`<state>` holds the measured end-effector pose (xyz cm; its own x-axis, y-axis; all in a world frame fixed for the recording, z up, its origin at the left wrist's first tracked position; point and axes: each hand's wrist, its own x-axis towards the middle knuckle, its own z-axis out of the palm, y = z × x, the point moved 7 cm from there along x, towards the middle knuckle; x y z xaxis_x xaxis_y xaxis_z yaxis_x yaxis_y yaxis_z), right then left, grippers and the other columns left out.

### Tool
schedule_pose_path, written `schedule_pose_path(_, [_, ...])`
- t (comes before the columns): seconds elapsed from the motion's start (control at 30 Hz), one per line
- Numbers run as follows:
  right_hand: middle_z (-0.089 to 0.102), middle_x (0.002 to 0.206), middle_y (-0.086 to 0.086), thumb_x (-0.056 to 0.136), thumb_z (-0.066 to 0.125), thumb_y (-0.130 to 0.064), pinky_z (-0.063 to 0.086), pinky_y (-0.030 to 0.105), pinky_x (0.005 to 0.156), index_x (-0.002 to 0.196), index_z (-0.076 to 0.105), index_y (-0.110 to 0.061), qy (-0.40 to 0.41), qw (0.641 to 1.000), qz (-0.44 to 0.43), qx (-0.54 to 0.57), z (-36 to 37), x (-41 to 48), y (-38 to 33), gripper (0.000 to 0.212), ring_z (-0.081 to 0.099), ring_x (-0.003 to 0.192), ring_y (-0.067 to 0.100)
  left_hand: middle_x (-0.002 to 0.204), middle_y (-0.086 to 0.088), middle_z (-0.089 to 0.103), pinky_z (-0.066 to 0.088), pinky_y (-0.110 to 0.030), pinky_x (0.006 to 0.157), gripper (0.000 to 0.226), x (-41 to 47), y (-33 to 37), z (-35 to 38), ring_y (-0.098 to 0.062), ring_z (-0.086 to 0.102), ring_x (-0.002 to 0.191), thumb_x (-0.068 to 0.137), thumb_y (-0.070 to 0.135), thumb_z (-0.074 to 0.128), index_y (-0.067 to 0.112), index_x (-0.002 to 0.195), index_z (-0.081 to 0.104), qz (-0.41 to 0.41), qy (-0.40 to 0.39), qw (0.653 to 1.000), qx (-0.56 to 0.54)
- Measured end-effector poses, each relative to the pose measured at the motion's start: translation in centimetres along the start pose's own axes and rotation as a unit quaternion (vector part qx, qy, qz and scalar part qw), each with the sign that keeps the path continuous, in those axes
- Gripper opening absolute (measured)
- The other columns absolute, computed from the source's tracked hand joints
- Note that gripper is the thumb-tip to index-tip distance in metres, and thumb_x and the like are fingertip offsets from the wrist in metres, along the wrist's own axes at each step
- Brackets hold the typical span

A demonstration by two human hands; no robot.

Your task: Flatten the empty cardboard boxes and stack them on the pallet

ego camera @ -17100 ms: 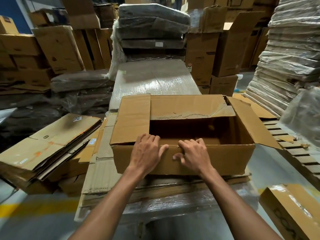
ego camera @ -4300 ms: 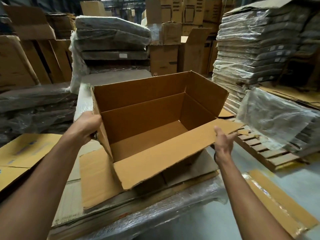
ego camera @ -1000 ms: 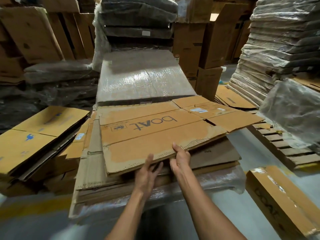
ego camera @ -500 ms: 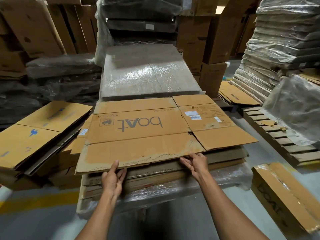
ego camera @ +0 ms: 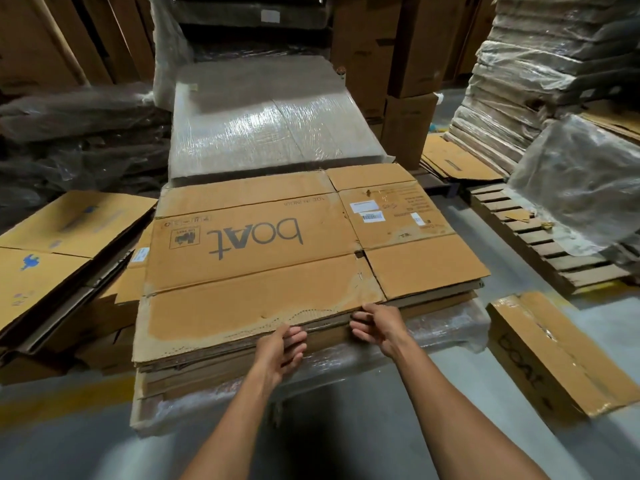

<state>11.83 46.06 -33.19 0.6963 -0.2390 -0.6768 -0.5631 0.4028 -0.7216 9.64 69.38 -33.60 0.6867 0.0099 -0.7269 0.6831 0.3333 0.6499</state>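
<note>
Change since half a sec ago: the flattened brown cardboard box w/ "boAt" print (ego camera: 263, 271) was held by its near edge w/ the hands wide apart and that edge a bit raised; now it lies flat on top of the stack of flattened brown cardboard sheets (ego camera: 242, 368), which sits on the clear-plastic-wrapped pallet load (ego camera: 433, 334). Both hands have come in toward the middle of the near edge. Left hand (ego camera: 282, 344): fingers fairly straight, tips against the edge of the stack, gripping nothing. Right hand (ego camera: 377, 323): fingers loosely bent, tips touching the near edge just under the top sheet, thumb at the sheet's lip; no clear pinch, so it looks relaxed too. Box sits a bit skewed, right flaps overhanging the stack's right side, left side approx flush. Meaning for the task: this box looks flattened and stacked, so prob. done bar a last nudge to square it up. Near right on the grey floor lies a taped brown carton w/ handwritten lettering (ego camera: 554, 351), still unflattened and poss. next. Left of the stack: a pile of yellow-brown flattened cartons (ego camera: 52, 244); far right: a bare wooden slatted pallet (ego camera: 540, 244).
</note>
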Motion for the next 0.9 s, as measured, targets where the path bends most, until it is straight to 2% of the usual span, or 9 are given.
schedule_pose_path(0.13, [0.071, 0.088, 0.01, 0.1, 0.051, -0.009, 0.059, 0.032, 0.068, 0.096, 0.065, -0.008, 0.015, 0.999, -0.025, 0.011, -6.1, 0.2, -1.0, 0.014, 0.067, 0.076, 0.024, 0.101, -0.009, 0.077, 0.053, -0.027, 0.067, 0.025, 0.6, -1.5, 5.8, -0.019, 0.067, 0.079, 0.103, 0.024, 0.054, 0.006, 0.105, 0.071, 0.023, -0.035, 0.997, 0.064])
schedule_pose_path(0.2, [0.07, 0.087, 0.01, 0.1, 0.05, -0.006, 0.057, 0.032, 0.066, 0.101, 0.062, -0.009, 0.04, 0.998, -0.048, 0.029, -10.8, 0.6, -1.9, 0.013, 0.066, 0.074, 0.024, 0.094, -0.009, 0.078, 0.051, -0.026, 0.063, 0.023, 1.0, -2.8, 10.1, -0.017, 0.067, 0.071, 0.102, 0.023, 0.057, 0.006, 0.105, 0.071, 0.036, -0.046, 0.993, 0.099])
schedule_pose_path(0.3, [0.072, 0.094, 0.015, 0.103, 0.046, -0.004, 0.057, 0.036, 0.066, 0.112, 0.062, -0.009, 0.099, 0.991, -0.077, 0.045, -19.6, 1.8, -3.3, 0.019, 0.068, 0.073, 0.025, 0.079, -0.009, 0.069, 0.04, -0.019, 0.045, 0.018, 1.0, -5.9, 18.7, -0.012, 0.056, 0.053, 0.101, 0.015, 0.056, 0.002, 0.098, 0.068, 0.047, -0.116, 0.979, 0.159])
schedule_pose_path(0.4, [0.073, 0.1, 0.017, 0.103, 0.044, -0.003, 0.061, 0.033, 0.063, 0.108, 0.063, -0.009, 0.153, 0.982, -0.093, 0.059, -30.2, 3.5, -5.1, 0.021, 0.071, 0.076, 0.026, 0.073, -0.007, 0.058, 0.031, -0.019, 0.047, 0.017, 0.9, -10.8, 29.1, -0.01, 0.046, 0.05, 0.103, 0.01, 0.052, 0.0, 0.103, 0.066, 0.059, -0.188, 0.953, 0.229])
schedule_pose_path(0.47, [0.072, 0.099, 0.017, 0.103, 0.044, -0.003, 0.06, 0.034, 0.064, 0.108, 0.062, -0.009, 0.183, 0.976, -0.102, 0.067, -38.0, 5.3, -6.4, 0.02, 0.071, 0.078, 0.029, 0.077, -0.008, 0.064, 0.036, -0.019, 0.049, 0.015, 1.7, -15.3, 36.4, -0.01, 0.051, 0.051, 0.102, 0.013, 0.055, 0.004, 0.1, 0.067, 0.058, -0.21, 0.937, 0.274])
schedule_pose_path(0.6, [0.074, 0.098, 0.021, 0.099, 0.052, -0.001, 0.059, 0.035, 0.059, 0.105, 0.064, -0.011, 0.247, 0.964, -0.088, 0.045, -56.3, 11.5, -8.1, 0.017, 0.069, 0.07, 0.028, 0.096, -0.007, 0.075, 0.05, -0.022, 0.062, 0.016, 3.9, -26.6, 51.4, -0.017, 0.067, 0.073, 0.101, 0.022, 0.058, 0.012, 0.1, 0.07, 0.01, -0.223, 0.916, 0.332])
schedule_pose_path(0.67, [0.075, 0.098, 0.021, 0.096, 0.057, -0.001, 0.055, 0.032, 0.057, 0.105, 0.066, -0.01, 0.264, 0.962, -0.065, 0.023, -65.4, 15.1, -8.6, 0.016, 0.068, 0.067, 0.025, 0.099, -0.005, 0.076, 0.053, -0.023, 0.066, 0.017, 5.3, -32.9, 58.5, -0.018, 0.07, 0.08, 0.102, 0.024, 0.058, 0.013, 0.103, 0.071, -0.025, -0.229, 0.908, 0.35])
schedule_pose_path(0.8, [0.074, 0.094, 0.015, 0.097, 0.053, -0.003, 0.056, 0.031, 0.057, 0.108, 0.064, -0.007, 0.309, 0.951, -0.01, -0.004, -81.8, 21.4, -8.0, 0.016, 0.067, 0.067, 0.024, 0.103, -0.007, 0.077, 0.056, -0.031, 0.079, 0.017, 9.6, -45.3, 70.4, -0.021, 0.07, 0.085, 0.102, 0.023, 0.059, 0.013, 0.106, 0.072, -0.095, -0.221, 0.891, 0.385])
schedule_pose_path(0.9, [0.074, 0.091, 0.01, 0.093, 0.058, -0.004, 0.057, 0.033, 0.062, 0.106, 0.067, -0.009, 0.327, 0.944, 0.018, -0.023, -91.9, 27.0, -6.1, 0.016, 0.07, 0.071, 0.024, 0.105, -0.006, 0.076, 0.056, -0.032, 0.08, 0.015, 14.4, -53.6, 77.0, -0.02, 0.068, 0.084, 0.101, 0.023, 0.059, 0.015, 0.106, 0.072, -0.12, -0.21, 0.884, 0.399])
